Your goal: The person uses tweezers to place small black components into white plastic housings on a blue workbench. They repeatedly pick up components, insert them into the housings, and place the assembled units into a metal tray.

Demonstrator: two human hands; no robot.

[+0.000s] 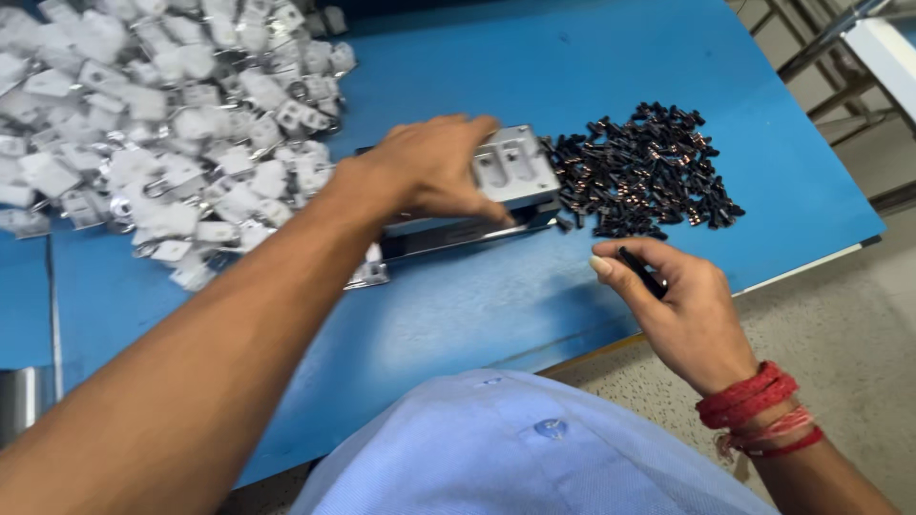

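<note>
My left hand reaches across the blue table and rests on a metal fixture block, with the thumb at its front edge. My right hand, with red threads at the wrist, pinches a small black part near the table's front edge. A heap of small black and copper parts lies just right of the fixture. The fixture sits on a dark flat base.
A large pile of silvery white metal pieces covers the table's left and back. A metal frame stands off the table at the top right. Speckled floor lies beyond the front edge. My light blue shirt fills the bottom.
</note>
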